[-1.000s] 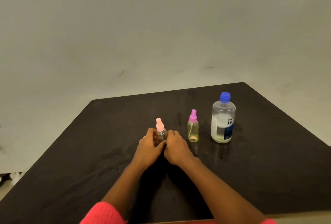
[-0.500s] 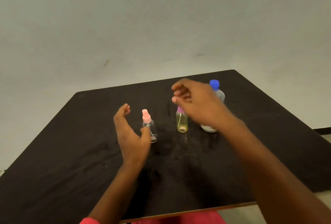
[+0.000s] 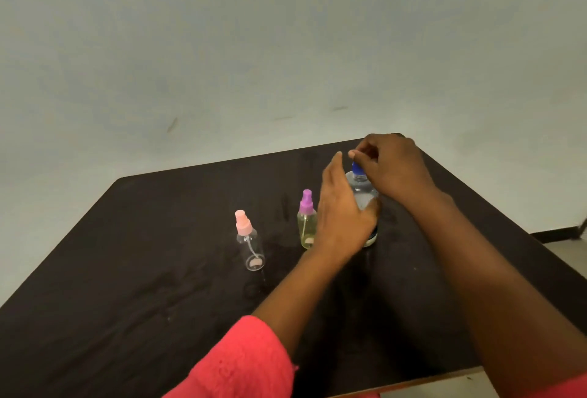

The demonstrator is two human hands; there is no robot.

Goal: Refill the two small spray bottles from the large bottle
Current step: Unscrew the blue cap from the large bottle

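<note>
left hand: the left hand [image 3: 341, 216] is up against the left side of the large clear plastic bottle [image 3: 362, 191]. Its thumb hooks across the front and the fingers run up past the shoulder, so it's got hold of the body.

right hand: the right hand [image 3: 397, 168] comes in from above and the right, with fingertips bunched around the round blue screw cap [image 3: 357, 168]. It looks like a pinch on the cap, and the cap is still sitting on the neck.

big bottle: standing upright on the matte black desk [image 3: 127, 270], over toward the far right part. It's mostly hidden by the two hands. Some clear liquid shows inside, but I can't really tell the level.

yellow one: the small yellow-green spray bottle with a purple pump top [image 3: 306, 226] is upright just left of the big bottle. The left wrist covers its right edge, and its top is on.

pink one: the small clear spray bottle with a pale pink pump top [image 3: 251, 248] is upright too. It's further left and a bit nearer the camera, apart from the yellow one, with nobody touching it.

sleeve: a coral-red knit sleeve [image 3: 241, 362] covers the left forearm at the bottom of the shot.

background: just a plain pale grey-green wall [image 3: 286, 48] with a couple of scuffs.
</note>
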